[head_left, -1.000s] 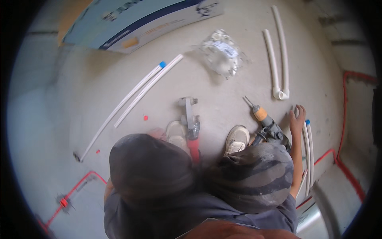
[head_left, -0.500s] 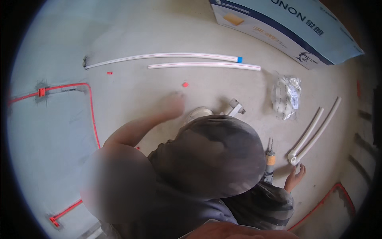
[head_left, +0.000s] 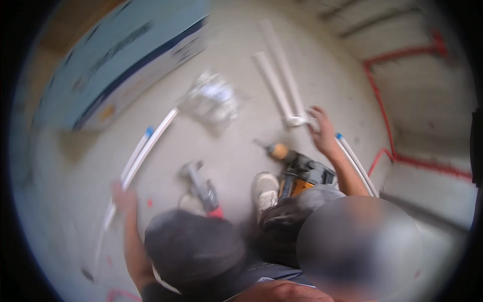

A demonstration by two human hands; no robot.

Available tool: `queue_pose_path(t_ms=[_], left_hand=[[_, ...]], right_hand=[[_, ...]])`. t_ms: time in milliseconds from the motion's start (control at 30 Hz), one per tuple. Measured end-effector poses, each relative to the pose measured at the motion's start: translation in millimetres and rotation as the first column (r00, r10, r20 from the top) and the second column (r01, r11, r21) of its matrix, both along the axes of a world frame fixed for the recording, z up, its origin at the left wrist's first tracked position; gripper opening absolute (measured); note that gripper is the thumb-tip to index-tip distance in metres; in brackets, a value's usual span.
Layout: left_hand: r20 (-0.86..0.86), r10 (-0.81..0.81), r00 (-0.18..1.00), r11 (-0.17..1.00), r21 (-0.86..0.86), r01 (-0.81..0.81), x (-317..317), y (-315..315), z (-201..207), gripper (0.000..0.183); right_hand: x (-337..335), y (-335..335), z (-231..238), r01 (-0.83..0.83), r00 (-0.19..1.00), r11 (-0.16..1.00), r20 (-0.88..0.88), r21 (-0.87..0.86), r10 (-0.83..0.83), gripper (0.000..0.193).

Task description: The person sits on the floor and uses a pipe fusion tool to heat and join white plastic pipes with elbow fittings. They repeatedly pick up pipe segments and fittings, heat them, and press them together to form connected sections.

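Note:
My left hand [head_left: 125, 197] is a blur over two long white pipes [head_left: 146, 151] lying at the left; whether it touches them I cannot tell. Its fingers are smeared by motion. At the upper right, my right hand [head_left: 323, 132] has its fingers curled about a white pipe fitting [head_left: 296, 121], though blur softens the grip. Two white pipes [head_left: 285, 75] run from this fitting toward the far side. Just nearer than the fitting lies a power drill [head_left: 308, 171] with an orange collar and a long bit.
A large pale-blue box [head_left: 126, 60] stands at the upper left. A clear plastic bag [head_left: 211, 98] lies beside it. A grey tool with a red handle [head_left: 204, 191] rests by my foot. More white pipes [head_left: 356, 163] lie right of my right forearm; red conduit [head_left: 378, 93] follows the wall.
The view has turned to the right, so the box and bag now appear farther left. My right hand's fingers, spread beside the fitting before, are now curled at it. My left hand overlaps the pipes.

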State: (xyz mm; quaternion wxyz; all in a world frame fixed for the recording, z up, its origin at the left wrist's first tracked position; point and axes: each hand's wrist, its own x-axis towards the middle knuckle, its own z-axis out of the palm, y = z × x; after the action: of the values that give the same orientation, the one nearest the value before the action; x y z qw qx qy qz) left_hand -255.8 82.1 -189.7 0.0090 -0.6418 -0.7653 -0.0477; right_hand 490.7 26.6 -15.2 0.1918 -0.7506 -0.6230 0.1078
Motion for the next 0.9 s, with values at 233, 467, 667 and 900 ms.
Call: queue_pose_path(t_ms=[233, 467, 667, 900], left_hand=[[0.209, -0.614, 0.761, 0.784, 0.270, 0.559, 213, 81, 255, 0.042], [0.210, -0.954, 0.214, 0.284, 0.403, 0.870, 410, 96, 325, 0.061], [0.070, -0.972, 0.223, 0.233, 0.281, 0.931, 395, 117, 339, 0.064], [0.138, -0.511, 0.848, 0.802, -0.280, 0.528, 171, 79, 284, 0.055]], right_hand=[[-127, 49, 116, -0.499, 0.862, 0.791, 0.114, 0.354, 0.493, 0.034], [-101, 71, 162, 0.026, 0.133, 0.962, -0.955, 0.270, 0.265, 0.030], [103, 143, 211, 0.446, 0.705, 0.759, -0.708, 0.474, 0.028, 0.033], [310, 288, 183, 0.546, 0.805, 0.761, -0.469, 0.351, -0.362, 0.041]])
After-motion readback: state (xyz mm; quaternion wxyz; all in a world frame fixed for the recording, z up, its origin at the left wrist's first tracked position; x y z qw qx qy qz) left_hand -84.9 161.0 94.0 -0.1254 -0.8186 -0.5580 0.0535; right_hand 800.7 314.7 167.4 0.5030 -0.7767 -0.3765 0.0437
